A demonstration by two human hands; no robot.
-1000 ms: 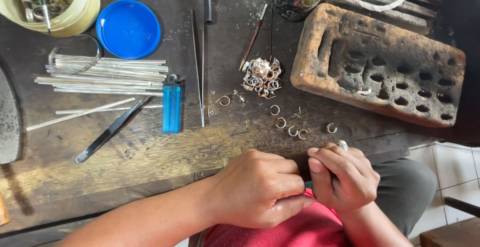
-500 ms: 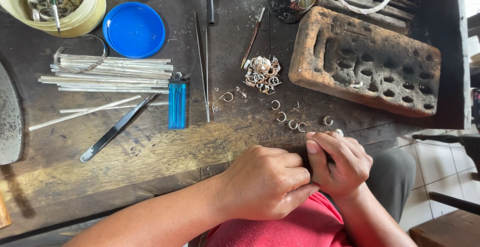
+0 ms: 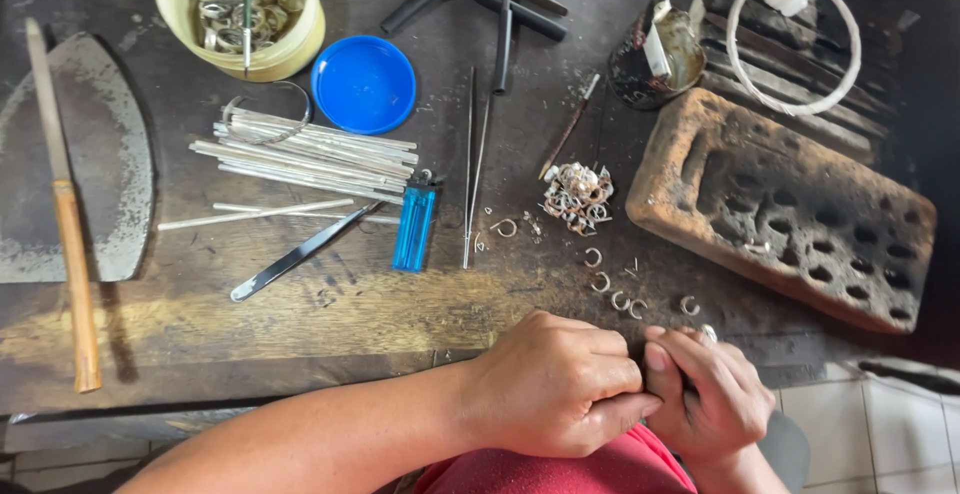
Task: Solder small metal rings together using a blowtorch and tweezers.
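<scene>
Where hands [image 3: 640, 394] meet, item hidden

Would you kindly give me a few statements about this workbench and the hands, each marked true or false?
1. The blue lighter lies beside the long tweezers. True.
2. The blue lid sits on top of the yellow tub. False: it lies flat on the bench, beside the tub.
3. The left hand and right hand are closed together at the bench's near edge. True.
4. The perforated brick stands at the left end of the bench. False: it is on the right.
5. Small open metal rings lie loose just beyond the hands. True.
6. The yellow tub is empty. False: it holds metal rings.
</scene>
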